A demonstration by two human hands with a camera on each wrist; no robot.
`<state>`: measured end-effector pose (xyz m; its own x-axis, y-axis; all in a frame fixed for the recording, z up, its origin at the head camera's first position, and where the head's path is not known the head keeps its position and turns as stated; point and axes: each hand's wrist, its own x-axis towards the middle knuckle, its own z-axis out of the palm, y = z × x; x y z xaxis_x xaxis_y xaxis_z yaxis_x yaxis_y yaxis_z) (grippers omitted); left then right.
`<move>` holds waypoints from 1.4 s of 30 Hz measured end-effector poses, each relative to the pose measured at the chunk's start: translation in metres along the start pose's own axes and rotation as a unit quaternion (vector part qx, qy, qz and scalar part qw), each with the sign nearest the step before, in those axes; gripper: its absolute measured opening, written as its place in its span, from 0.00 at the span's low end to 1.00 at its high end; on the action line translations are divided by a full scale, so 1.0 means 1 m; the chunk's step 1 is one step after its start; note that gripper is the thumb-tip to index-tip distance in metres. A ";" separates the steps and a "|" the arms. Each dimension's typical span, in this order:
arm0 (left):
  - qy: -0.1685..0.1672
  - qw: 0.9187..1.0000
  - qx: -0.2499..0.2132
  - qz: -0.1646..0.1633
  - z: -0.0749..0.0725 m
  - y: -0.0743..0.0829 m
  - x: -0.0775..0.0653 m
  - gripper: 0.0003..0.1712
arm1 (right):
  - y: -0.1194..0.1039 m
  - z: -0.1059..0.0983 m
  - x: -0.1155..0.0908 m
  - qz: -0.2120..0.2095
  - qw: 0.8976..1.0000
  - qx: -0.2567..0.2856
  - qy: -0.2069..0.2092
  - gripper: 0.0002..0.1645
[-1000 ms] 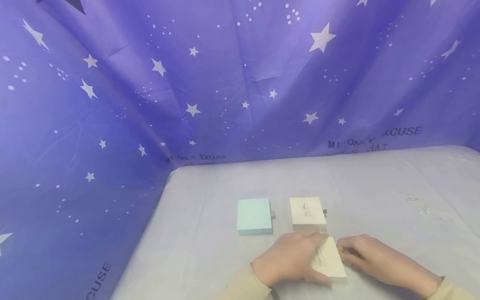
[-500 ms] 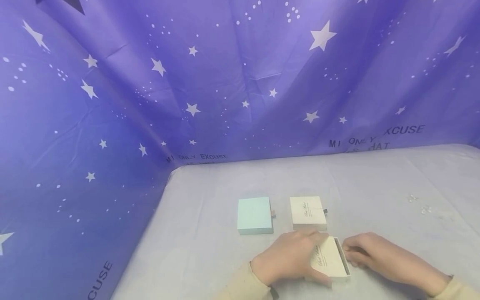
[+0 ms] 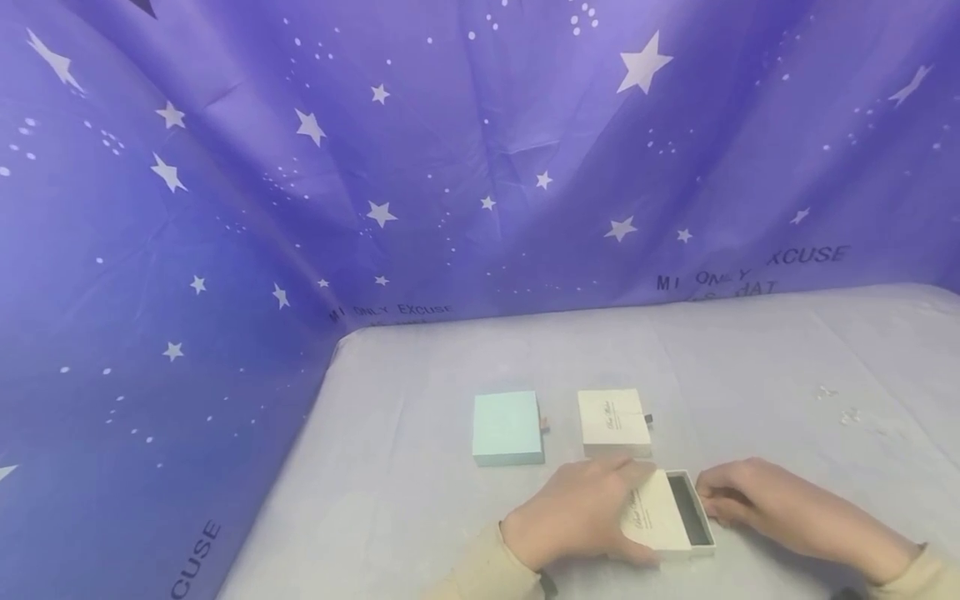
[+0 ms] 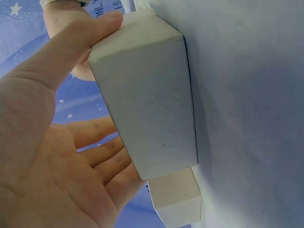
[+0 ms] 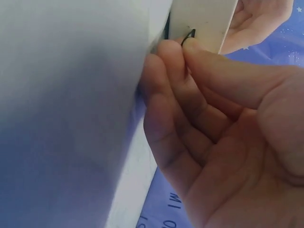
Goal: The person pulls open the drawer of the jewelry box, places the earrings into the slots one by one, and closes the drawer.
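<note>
A cream drawer box [image 3: 660, 521] with dark script on its lid lies on the table in the head view. Around its outer sleeve, my left hand [image 3: 573, 512] grips with thumb on the near side and fingers on the far side. The drawer [image 3: 693, 510] sticks partway out to the right, showing a dark interior. At its end, my right hand [image 3: 772, 508] pinches the small black pull tab [image 5: 190, 34] between thumb and index finger, seen in the right wrist view. The left wrist view shows the box's plain end [image 4: 147, 104] against the left fingers.
Behind the hands stand a mint-green box [image 3: 507, 427] with a pinkish tab and a second cream box [image 3: 611, 421] with a black tab. Small clear or shiny pieces [image 3: 851, 415] lie at the right. A purple star-printed curtain [image 3: 450, 150] hangs behind the pale-covered table [image 3: 390, 475].
My right hand has moved to the right, sliding the drawer partway out of the box and exposing its dark interior. My left hand keeps its grip on the sleeve.
</note>
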<state>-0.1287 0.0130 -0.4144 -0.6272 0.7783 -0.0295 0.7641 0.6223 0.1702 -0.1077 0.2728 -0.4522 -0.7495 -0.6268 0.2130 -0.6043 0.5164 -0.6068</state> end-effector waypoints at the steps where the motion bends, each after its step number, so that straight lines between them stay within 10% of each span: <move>1: 0.002 1.000 0.001 0.000 -0.001 0.000 0.000 0.49 | 0.000 -0.001 0.000 0.001 1.000 -0.006 -0.001 0.14; 13: -0.001 1.000 -0.010 -0.017 -0.004 -0.001 -0.002 0.50 | 0.007 -0.014 -0.009 -0.020 0.995 -0.081 0.048 0.17; 29: -0.012 1.000 0.007 -0.007 -0.004 -0.001 -0.002 0.53 | 0.019 -0.018 -0.026 -0.028 0.997 -0.051 0.059 0.20; 42: -0.020 1.000 0.004 -0.004 -0.001 0.001 0.000 0.54 | 0.020 -0.031 -0.026 0.096 0.973 -0.164 0.131 0.12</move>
<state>-0.1282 0.0133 -0.4133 -0.6272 0.7757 -0.0696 0.7602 0.6292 0.1618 -0.1087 0.3175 -0.4460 -0.8739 -0.3533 0.3339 -0.4687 0.7945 -0.3860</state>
